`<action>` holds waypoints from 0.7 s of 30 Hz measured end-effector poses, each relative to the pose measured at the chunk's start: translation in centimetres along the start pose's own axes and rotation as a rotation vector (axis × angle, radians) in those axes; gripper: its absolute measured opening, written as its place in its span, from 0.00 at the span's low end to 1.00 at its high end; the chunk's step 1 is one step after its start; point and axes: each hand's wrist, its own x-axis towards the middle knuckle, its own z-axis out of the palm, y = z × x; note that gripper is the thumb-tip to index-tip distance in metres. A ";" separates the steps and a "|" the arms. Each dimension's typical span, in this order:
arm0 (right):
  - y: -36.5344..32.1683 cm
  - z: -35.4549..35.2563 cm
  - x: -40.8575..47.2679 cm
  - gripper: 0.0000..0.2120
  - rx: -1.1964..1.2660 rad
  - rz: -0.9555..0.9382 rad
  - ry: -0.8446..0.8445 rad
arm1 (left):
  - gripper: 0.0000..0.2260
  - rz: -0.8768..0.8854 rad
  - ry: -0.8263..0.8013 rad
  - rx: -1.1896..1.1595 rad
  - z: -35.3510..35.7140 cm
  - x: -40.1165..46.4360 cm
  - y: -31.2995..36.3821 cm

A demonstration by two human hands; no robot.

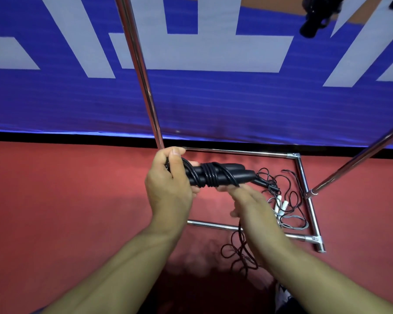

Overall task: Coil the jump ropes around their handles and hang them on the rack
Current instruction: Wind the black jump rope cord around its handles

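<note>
- Both bare arms reach forward from the bottom of the view, and the hands meet near the middle.
- The left hand [170, 177] is curled into a tight grip, with the thumb on top pointing away.
- It holds one end of the black handles [216, 175].
- The right hand [247, 200] is lower, just under the other end, and looks blurry.
- Its fingers [227, 189] touch the handles from below.

rack [303, 175]: shiny chromed metal | handles [227, 175]: matt black plastic | floor [66, 189]: matt red
</note>
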 end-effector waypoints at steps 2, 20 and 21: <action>0.0 0.2 -0.6 0.16 0.103 -0.053 0.022 | 0.11 0.024 0.011 -0.016 0.0 0.1 0.3; 1.0 -0.4 0.9 0.09 -0.238 -0.405 -0.013 | 0.11 -0.157 0.031 -0.180 -0.3 0.4 0.9; 1.3 -0.6 1.0 0.11 -0.340 -0.467 -0.043 | 0.11 -0.177 0.037 -0.188 -0.4 0.5 0.8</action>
